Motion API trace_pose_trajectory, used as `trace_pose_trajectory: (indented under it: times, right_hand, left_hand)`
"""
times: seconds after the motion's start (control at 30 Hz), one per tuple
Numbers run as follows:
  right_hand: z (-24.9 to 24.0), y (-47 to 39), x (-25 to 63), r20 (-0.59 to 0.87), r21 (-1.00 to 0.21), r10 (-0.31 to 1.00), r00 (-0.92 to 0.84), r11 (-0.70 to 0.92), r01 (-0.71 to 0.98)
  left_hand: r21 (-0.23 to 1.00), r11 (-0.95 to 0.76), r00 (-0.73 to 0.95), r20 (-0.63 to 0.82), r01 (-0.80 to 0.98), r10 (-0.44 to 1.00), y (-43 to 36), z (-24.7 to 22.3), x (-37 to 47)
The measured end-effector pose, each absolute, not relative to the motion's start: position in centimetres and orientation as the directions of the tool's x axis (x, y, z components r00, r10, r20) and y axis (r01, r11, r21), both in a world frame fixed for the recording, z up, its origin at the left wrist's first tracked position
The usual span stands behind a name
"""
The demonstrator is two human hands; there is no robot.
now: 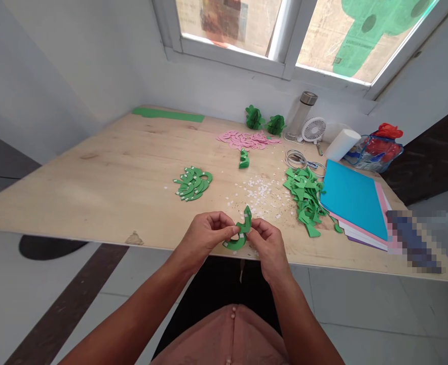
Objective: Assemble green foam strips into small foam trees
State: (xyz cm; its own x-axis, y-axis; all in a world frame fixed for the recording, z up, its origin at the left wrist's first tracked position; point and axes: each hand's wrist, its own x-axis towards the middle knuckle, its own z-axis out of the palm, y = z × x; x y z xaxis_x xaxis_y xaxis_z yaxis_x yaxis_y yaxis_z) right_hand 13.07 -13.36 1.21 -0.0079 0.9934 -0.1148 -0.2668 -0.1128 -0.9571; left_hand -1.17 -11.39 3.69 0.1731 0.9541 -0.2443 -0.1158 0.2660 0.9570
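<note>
A curved green paper piece with small white patches is held near the table's front edge. My left hand pinches it from the left, thumb and fingers together. On its right side my right hand grips it, fingers closed. Beyond my left hand lies a pile of similar green pieces with white patches. A small green stack sits farther back. Small white paper bits are scattered past my hands, and a heap of green scraps lies to their right.
Pink cutouts and two green folded paper shapes are at the back. A bottle, small fan, white roll and looped cable stand or lie back right. Coloured sheets cover the right side.
</note>
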Motion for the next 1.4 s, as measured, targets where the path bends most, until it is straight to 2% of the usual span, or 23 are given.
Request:
trace_pose_trajectory:
  times: [0.83,1.4]
  right_hand:
    - [1.11,-13.30,13.31,-0.063,-0.975,0.998,-0.028,-0.067,-0.212]
    - [1.52,-13.48,13.20,-0.086,-0.980,0.996,-0.031,-0.090,-0.175]
  left_hand:
    - [0.935,0.311,0.200,-0.276,-0.173,0.940,-11.23,2.79,-1.31]
    - [0.927,0.305,0.212,-0.260,-0.218,0.942,-11.48,2.75,-1.54]
